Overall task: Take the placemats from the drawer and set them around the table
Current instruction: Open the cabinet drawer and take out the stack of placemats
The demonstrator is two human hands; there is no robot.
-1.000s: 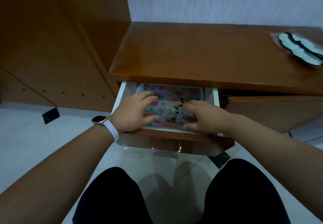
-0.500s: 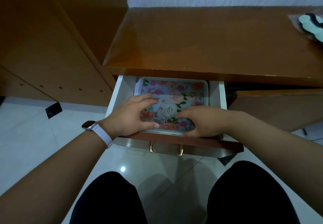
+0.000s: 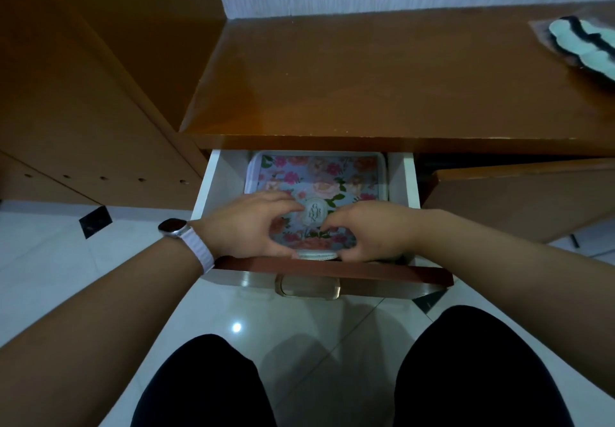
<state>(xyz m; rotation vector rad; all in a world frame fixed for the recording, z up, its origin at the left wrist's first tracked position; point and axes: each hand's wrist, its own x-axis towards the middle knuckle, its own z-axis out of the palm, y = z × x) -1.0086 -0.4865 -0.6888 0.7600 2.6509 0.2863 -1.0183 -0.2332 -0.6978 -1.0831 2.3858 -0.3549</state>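
The white-walled drawer (image 3: 213,186) stands pulled open under the glossy brown wooden top (image 3: 382,80). Inside lies a flat, round-cornered floral placemat (image 3: 319,173); I cannot count any beneath it. The left hand (image 3: 248,223) and right hand (image 3: 369,230) rest on its near edge, fingers curled, thumbs low; I cannot tell whether they grip it. One brass handle (image 3: 307,288) fronts the drawer.

Your left hand (image 3: 248,225) and right hand (image 3: 367,231) rest on the floral placemats (image 3: 316,173) stacked in the open white drawer (image 3: 216,176), fingers curled at the stack's near edge. A watch (image 3: 173,227) sits on your left wrist. On the wooden tabletop (image 3: 366,73) above, a scalloped mat (image 3: 579,43) lies at far right.
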